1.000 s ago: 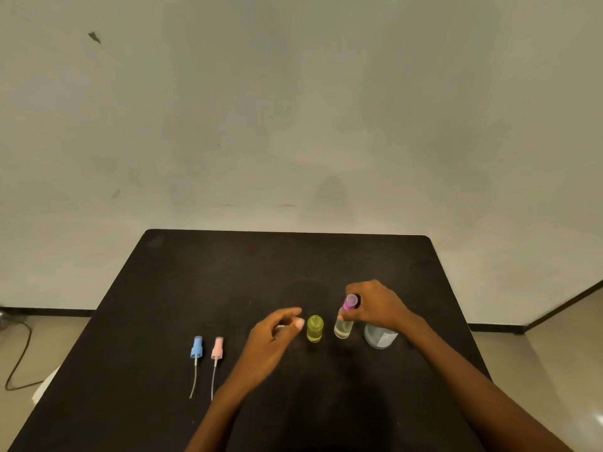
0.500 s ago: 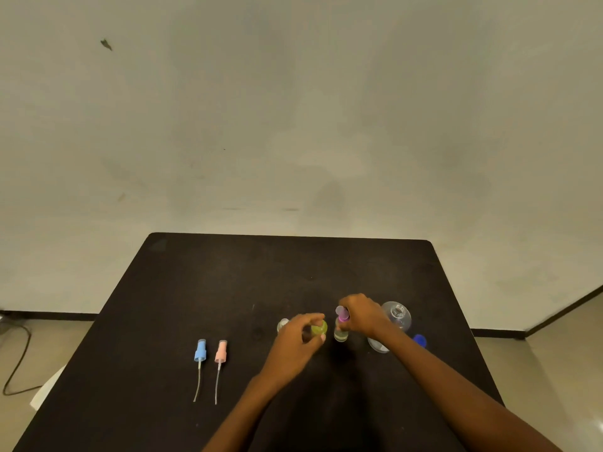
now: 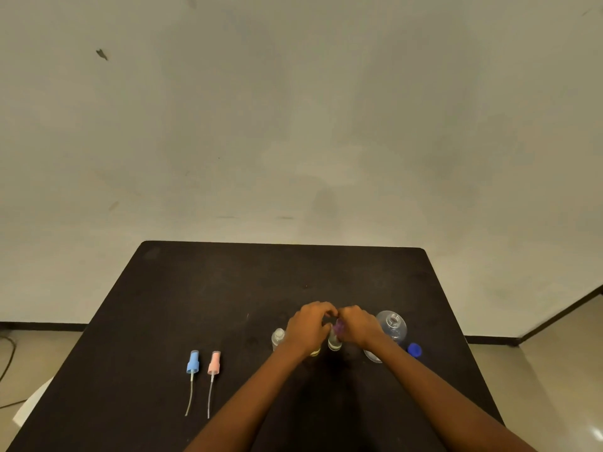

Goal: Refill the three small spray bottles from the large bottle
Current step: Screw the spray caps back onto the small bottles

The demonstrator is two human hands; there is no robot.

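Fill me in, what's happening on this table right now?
A person's two hands meet at a small bottle with a purple spray top: the right hand is at the purple top and the left hand is beside it, covering a yellowish bottle. Another small bottle stands open to the left. A blue spray head and a pink spray head lie apart on the black table. The large bottle stands uncapped, its blue cap alongside.

My left hand covers nearly all of the yellow-green bottle at lower centre, leaving just a sliver of its base. My right hand hides most of the purple spray cap, so I cannot tell its grip. Both forearms run off the bottom edge, and the table's near corners are cut off.
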